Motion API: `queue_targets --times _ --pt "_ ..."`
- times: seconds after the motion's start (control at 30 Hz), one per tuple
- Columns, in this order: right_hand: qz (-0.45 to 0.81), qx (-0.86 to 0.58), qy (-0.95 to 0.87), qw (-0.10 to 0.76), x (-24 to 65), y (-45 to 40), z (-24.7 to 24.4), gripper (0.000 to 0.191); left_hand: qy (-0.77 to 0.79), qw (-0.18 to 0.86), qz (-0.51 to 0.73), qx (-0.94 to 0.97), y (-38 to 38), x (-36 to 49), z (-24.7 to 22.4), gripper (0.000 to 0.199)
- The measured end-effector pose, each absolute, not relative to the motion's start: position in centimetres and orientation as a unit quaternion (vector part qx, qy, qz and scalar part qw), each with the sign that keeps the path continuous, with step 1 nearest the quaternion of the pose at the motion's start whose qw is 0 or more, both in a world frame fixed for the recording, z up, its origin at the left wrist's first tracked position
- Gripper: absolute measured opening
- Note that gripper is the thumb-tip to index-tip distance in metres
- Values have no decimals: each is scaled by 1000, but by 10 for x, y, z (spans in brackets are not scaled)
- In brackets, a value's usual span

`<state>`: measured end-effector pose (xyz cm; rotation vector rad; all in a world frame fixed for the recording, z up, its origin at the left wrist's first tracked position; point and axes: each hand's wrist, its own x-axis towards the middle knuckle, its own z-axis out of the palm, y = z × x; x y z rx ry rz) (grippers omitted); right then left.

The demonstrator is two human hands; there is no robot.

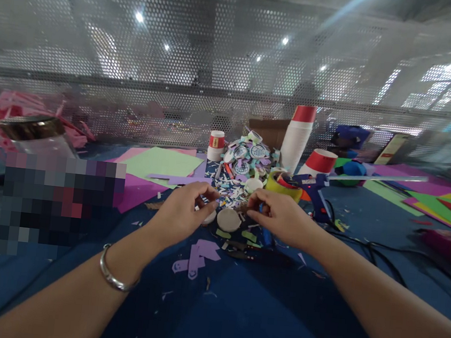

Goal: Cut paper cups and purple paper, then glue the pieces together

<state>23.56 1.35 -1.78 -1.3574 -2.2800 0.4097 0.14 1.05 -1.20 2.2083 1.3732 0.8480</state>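
My left hand (184, 210) hovers over the table with thumb and forefinger curved and apart, holding nothing that I can see. Close to its thumb lies a small white disc (209, 218), partly covered by the fingers. A larger white disc (228, 220) rests between the two hands. My right hand (282, 218) is also curled, its thumb and forefinger tips apart beside a small brown scrap (242, 207). Below the hands are purple paper cut-outs (204, 250) and dark-handled scissors (254, 254). Another white disc (254, 184) sits farther back among paper scraps (231, 195).
A blue glue gun (315, 193) and a yellow roll (278, 185) stand right of centre, cable trailing right. Behind are decorated paper discs (246, 158), stacked paper cups (296, 141) and a small cup stack (215, 146). Coloured sheets (161, 162) lie left; a perforated metal screen (158, 76) closes the back.
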Motion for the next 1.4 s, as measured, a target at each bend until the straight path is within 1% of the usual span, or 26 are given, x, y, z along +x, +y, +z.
queue_targets --times 0.17,0.3,0.43,0.5,0.57,0.67,0.73,0.9,1.03,1.1,1.23,1.4 --pt "225 -440 -823 282 228 4 -13 5 456 224 325 797 6 19 -15 30" --pt "231 -422 -825 296 222 -1 -12 4 431 291 330 788 6 27 -18 10" --pt "246 -421 -815 313 221 -5 -9 6 408 395 364 738 6 25 -19 11" --pt "248 -423 -809 325 221 -7 -7 9 399 427 373 721 4 24 -18 13" --pt "253 -417 -808 332 222 -8 -7 11 401 410 366 732 1 23 -16 13" --pt "256 -407 -816 322 222 -8 -9 11 422 340 341 768 -3 24 -11 13" --pt "246 -408 -820 316 222 -8 -10 11 431 317 322 781 -4 25 -9 13" --pt "256 -405 -819 317 221 -6 -13 10 440 366 296 765 -5 23 -11 16" --pt "276 -406 -811 319 219 -7 -12 9 431 382 293 763 -7 23 -11 19" --pt "296 -401 -802 329 219 -8 -10 9 416 411 308 750 -8 24 -11 18" --pt "362 -385 -775 347 219 -8 -9 9 373 506 340 700 -11 29 -8 20" --pt "394 -373 -761 357 217 -9 -12 7 348 627 335 611 -18 35 -7 21"
